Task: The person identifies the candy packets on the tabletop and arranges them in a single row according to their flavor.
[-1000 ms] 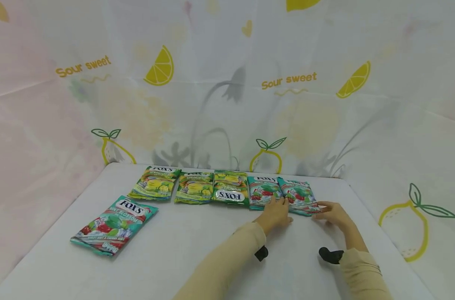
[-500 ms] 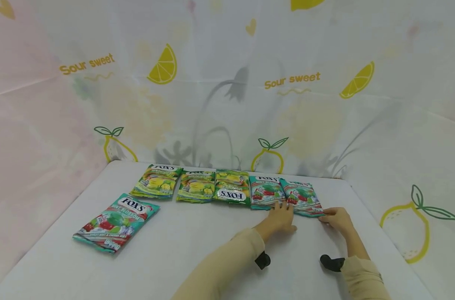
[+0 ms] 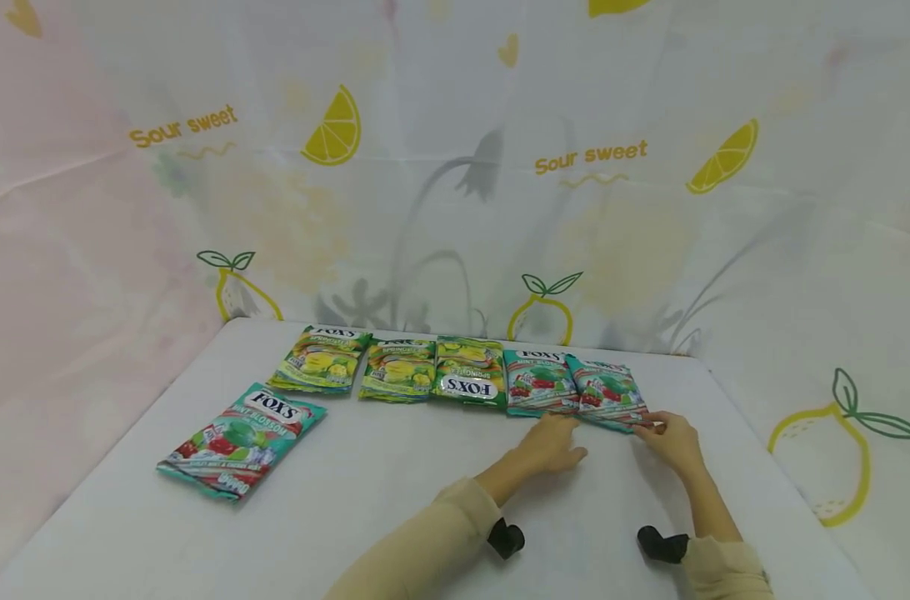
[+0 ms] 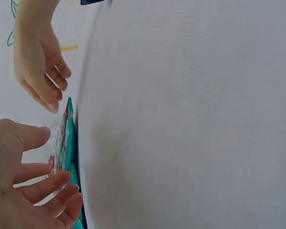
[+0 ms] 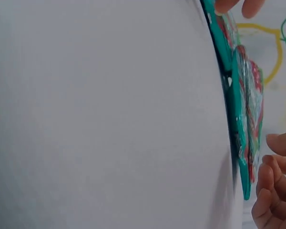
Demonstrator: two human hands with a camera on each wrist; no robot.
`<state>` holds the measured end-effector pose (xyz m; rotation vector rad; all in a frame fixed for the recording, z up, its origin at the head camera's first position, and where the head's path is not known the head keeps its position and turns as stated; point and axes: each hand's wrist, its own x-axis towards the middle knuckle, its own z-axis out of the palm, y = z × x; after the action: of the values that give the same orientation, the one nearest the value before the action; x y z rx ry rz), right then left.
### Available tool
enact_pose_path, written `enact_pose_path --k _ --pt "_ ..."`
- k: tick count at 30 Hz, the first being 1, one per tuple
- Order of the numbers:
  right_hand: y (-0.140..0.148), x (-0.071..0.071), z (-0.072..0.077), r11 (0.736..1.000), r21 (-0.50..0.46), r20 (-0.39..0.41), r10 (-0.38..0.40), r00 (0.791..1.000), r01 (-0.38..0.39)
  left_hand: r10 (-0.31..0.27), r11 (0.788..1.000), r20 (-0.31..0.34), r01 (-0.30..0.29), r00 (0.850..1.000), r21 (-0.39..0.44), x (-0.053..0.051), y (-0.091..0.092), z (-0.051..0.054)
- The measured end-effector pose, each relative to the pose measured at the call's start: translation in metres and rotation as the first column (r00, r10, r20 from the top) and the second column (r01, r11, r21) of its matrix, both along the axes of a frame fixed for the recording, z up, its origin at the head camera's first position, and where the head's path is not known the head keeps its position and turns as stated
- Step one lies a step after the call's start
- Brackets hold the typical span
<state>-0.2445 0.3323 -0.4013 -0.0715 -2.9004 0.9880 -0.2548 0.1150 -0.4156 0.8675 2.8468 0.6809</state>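
Note:
In the head view, two teal Fox's Mint Blossom candy bags, an inner one (image 3: pixel 542 383) and a tilted one (image 3: pixel 609 396), lie at the right end of a row, edges meeting. My left hand (image 3: pixel 548 446) is just in front of the inner bag's near edge; its spread, relaxed fingers (image 4: pixel 52 186) hold nothing in the left wrist view. At the tilted bag's near right corner is my right hand (image 3: pixel 672 442), thumb and fingers loosely bent beside the bag's end (image 5: pixel 250 157) in the right wrist view. Whether its fingertips touch the bag is hard to tell.
Leftward the row continues with three yellow-green Fox's Spring Tea bags, one upside down (image 3: pixel 470 372), a middle one (image 3: pixel 398 371) and a left one (image 3: pixel 320 360). Another Mint Blossom bag (image 3: pixel 241 442) lies slantwise at front left. A lemon-print cloth (image 3: pixel 440 167) hangs behind the white table (image 3: pixel 350 475).
My left hand has drawn back from the teal bags toward me. The rightmost bag has turned slightly, and my right hand stays near its corner, a little lower. The view has shifted slightly.

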Motion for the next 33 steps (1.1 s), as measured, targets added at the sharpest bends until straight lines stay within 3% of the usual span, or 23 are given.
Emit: enact_pose_path --k 7,16,25,33 --pt "-0.031 0.014 0.003 0.997 -0.055 0.010 0.046 0.999 -0.046 -0.051 0.981 0.047 0.042 0.998 0.190 0.011 -0.023 -0.001" --pt "-0.062 0.031 0.001 0.985 -0.140 -0.020 0.103 0.995 -0.104 -0.098 0.939 0.004 0.091 0.995 0.330 0.026 -0.055 -0.005" --pt "-0.087 0.046 -0.002 0.967 -0.197 -0.044 0.158 0.986 -0.164 -0.122 0.893 0.013 0.104 0.993 0.437 0.042 -0.076 -0.006" --pt "-0.106 0.056 -0.004 0.918 -0.231 -0.089 0.308 0.947 -0.321 -0.125 0.848 0.045 0.083 0.991 0.524 0.055 -0.102 -0.006"
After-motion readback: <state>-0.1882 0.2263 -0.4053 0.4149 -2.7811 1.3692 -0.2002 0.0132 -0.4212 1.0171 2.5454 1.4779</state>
